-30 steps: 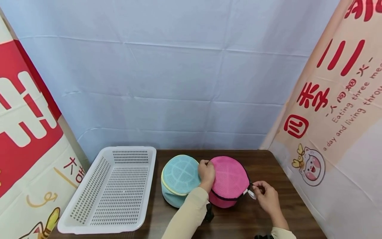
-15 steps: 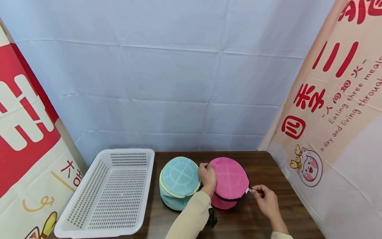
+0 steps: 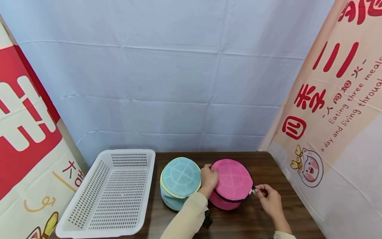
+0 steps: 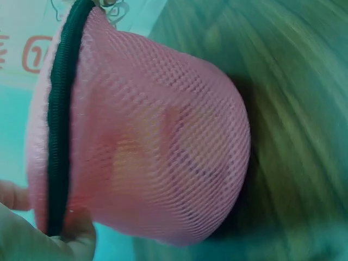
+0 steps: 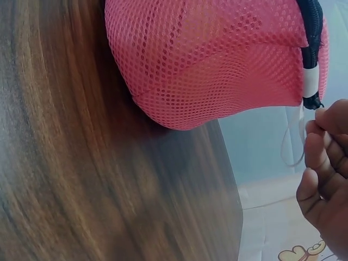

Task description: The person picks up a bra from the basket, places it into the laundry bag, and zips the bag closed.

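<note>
A round pink mesh laundry bag [image 3: 232, 178] with a black zipper [image 4: 61, 109] round its top stands upright on the table. My left hand [image 3: 209, 179] pinches its zippered rim on the left side, thumb and finger either side of the black band in the left wrist view. On the opposite side, my right hand [image 3: 271, 200] pinches the black zipper end, beside a white band [image 5: 310, 81] and a thin hanging white loop [image 5: 285, 142]. Faint yellowish shapes show through the pink mesh. Just left of my left hand stands a blue mesh laundry bag [image 3: 180, 177] with yellow trim.
A white perforated plastic basket [image 3: 148, 186] stands at the left of the dark wooden table [image 3: 238, 224]. A pale cloth [image 3: 167, 83] hangs behind the table, with printed cloths [image 3: 310, 159] on both sides.
The pink bag and both hands have shifted slightly to the right. My right hand keeps its pinch at the zipper end, and the white loop beside it hangs less visibly than before.
</note>
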`<state>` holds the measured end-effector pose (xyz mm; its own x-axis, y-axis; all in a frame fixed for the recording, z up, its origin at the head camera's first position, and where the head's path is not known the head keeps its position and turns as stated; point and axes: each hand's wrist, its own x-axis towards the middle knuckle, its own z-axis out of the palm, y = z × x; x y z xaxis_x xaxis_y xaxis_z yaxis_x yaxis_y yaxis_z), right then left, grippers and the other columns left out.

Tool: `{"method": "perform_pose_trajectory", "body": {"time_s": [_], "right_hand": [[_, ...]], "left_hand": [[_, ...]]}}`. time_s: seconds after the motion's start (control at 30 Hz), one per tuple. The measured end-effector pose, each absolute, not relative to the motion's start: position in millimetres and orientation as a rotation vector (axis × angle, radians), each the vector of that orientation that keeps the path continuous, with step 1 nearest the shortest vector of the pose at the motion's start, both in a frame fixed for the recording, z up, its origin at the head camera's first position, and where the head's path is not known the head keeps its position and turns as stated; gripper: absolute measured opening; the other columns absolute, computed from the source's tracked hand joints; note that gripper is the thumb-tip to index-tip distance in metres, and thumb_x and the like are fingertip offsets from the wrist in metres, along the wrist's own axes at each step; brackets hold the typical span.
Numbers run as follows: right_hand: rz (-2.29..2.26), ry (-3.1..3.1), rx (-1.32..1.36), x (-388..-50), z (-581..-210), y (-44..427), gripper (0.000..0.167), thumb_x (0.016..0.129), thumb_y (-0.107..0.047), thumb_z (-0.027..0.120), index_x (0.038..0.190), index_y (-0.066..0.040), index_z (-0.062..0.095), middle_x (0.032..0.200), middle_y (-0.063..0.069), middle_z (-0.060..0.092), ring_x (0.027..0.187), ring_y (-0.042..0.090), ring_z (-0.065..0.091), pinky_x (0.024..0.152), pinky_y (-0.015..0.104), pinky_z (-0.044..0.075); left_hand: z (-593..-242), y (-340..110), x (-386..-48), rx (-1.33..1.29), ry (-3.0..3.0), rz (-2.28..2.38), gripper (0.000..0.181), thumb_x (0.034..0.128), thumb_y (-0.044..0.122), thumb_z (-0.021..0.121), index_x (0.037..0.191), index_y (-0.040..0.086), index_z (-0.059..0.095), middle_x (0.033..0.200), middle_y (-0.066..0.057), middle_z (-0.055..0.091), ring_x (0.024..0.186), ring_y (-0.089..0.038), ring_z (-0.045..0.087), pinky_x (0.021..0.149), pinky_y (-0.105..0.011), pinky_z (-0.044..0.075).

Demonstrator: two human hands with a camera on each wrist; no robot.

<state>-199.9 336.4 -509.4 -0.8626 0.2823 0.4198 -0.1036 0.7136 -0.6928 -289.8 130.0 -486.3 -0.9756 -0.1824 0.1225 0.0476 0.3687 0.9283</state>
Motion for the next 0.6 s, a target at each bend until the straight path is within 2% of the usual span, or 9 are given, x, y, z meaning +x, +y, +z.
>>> {"method": "perform_pose_trajectory", "body": {"time_s": [0.1, 0.23, 0.43, 0.6], "right_hand": [[1.004, -2.406, -0.162, -199.6, -510.3, 335.8, 0.004, 0.079, 0.0, 0.069, 0.079, -0.001, 0.065, 0.066, -0.001, 0.059, 0.054, 0.003, 0.046, 0.048, 0.021, 0.037], [0.99, -2.398, -0.18, -197.6, -511.7, 334.0, 0.004, 0.079, 0.0, 0.069, 0.081, -0.001, 0.065, 0.067, 0.0, 0.061, 0.055, 0.003, 0.047, 0.049, 0.02, 0.037], [0.899, -2.429, -0.167, -187.9, -509.9, 331.3, 0.01, 0.077, 0.004, 0.067, 0.085, -0.001, 0.065, 0.074, 0.002, 0.06, 0.06, 0.004, 0.048, 0.052, 0.022, 0.04], [0.841, -2.4, -0.112, -183.4, -505.9, 326.3, 0.012, 0.075, 0.006, 0.069, 0.086, 0.0, 0.066, 0.073, 0.001, 0.057, 0.061, 0.004, 0.047, 0.052, 0.021, 0.04]], "left_hand": [[-483.4, 126.1, -284.1, 0.005, -2.534, -1.548, 0.037, 0.0837, 0.012, 0.061, 0.116, -0.007, 0.058, 0.1, -0.02, 0.055, 0.098, -0.034, 0.051, 0.085, -0.042, 0.042], [-482.5, 119.7, -275.6, -0.113, -2.575, -1.464, 0.045, 0.0843, 0.015, 0.062, 0.121, -0.009, 0.053, 0.104, -0.022, 0.05, 0.101, -0.035, 0.049, 0.087, -0.043, 0.041], [-485.8, 111.6, -259.5, -0.224, -2.554, -1.289, 0.05, 0.0842, 0.015, 0.064, 0.127, -0.006, 0.048, 0.106, -0.019, 0.046, 0.097, -0.031, 0.048, 0.083, -0.042, 0.043], [-484.9, 106.6, -253.0, -0.271, -2.518, -1.212, 0.047, 0.083, 0.015, 0.064, 0.123, -0.005, 0.051, 0.104, -0.017, 0.045, 0.096, -0.031, 0.049, 0.081, -0.041, 0.044]]}}
